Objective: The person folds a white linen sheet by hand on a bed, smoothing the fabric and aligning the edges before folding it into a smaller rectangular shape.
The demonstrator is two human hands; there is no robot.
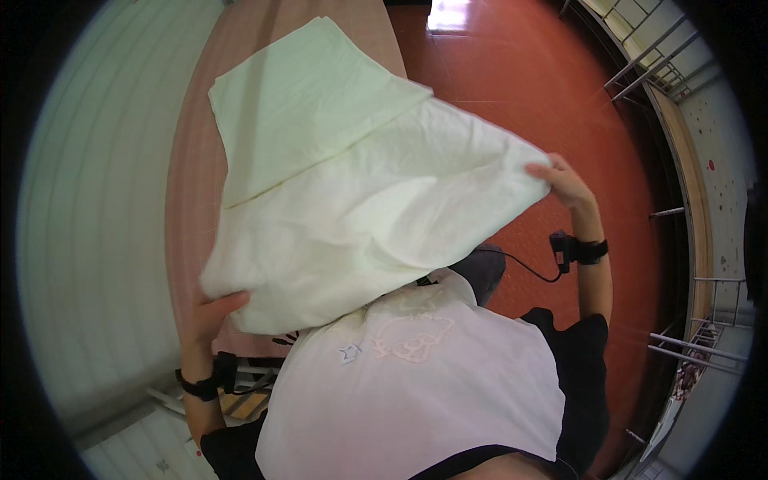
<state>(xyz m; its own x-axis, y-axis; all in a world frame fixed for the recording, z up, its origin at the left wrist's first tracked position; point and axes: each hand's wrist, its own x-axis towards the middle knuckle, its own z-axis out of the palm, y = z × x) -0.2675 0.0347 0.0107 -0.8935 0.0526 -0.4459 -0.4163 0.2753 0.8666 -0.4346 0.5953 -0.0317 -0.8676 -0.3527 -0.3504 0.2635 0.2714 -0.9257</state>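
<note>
A pale green-white cloth (360, 180), folded in layers, spreads in front of me. Its far part lies on a pinkish table or bed surface (195, 198), and its near part slants across towards my body. My left hand (213, 312) pinches the near left corner, thumb on top. At the right corner, over the red floor, my right hand (558, 177) grips the edge between thumb and fingers. A fold edge crosses the cloth's middle. The fingers beneath the cloth are hidden.
A pale ribbed wall or curtain (90, 210) runs along the left. Red floor (510, 72) stretches to the right, with metal-framed bunk beds (699, 240) beyond it. Both wrists wear black straps with small devices; a cable (534, 273) hangs from the right one.
</note>
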